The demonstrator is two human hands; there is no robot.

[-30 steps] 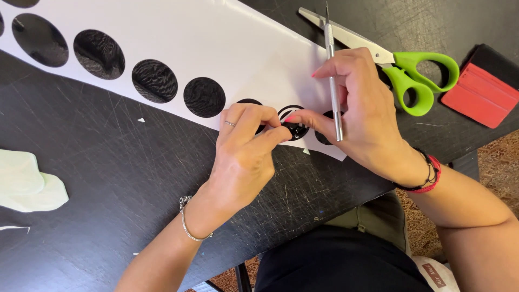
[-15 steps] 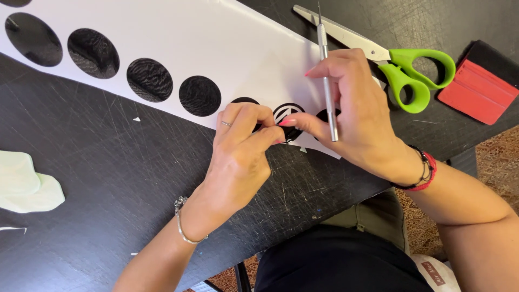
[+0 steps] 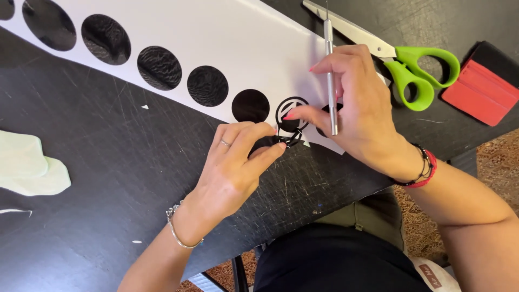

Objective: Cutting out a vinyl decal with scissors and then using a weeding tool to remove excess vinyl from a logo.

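Surface: dark, scratched tabletop (image 3: 124,178), with patterned floor showing past its near edge.
Landmark: long white backing sheet (image 3: 227,48) lying slantwise across the tabletop; every place below is told from it.
Black discs: a row of round black vinyl discs (image 3: 159,67) runs along the sheet's near edge, solid and uncut as far as can be seen.
Worked disc: one ring-shaped emblem (image 3: 292,113) near the sheet's right end already has its waste partly lifted, so white shows inside the ring.
Left hand: left hand (image 3: 238,167) rests at the sheet's near edge, thumb and forefinger pinched on a thin black scrap of vinyl (image 3: 284,141) just below the emblem.
Right hand: right hand (image 3: 357,108) lies over the sheet's right end, forefinger pressing beside the emblem, the other fingers closed around a slim metal weeding pick (image 3: 331,75) held upright.
Progress: judged early; one emblem is part-weeded, and the remaining discs look untouched.
Left to do: the rest of this emblem, a further dark shape hidden under the right hand, then the row.
Scissors: green-handled scissors (image 3: 416,70) lie just beyond the sheet's right end.
Squeegee: red flat squeegee (image 3: 481,89) sits farther right, beside the scissors.
Pale offcuts: light green backing scraps (image 3: 30,167) lie well apart from the sheet, at the tabletop's left side.
Labels: no readable package or sign near the sheet.
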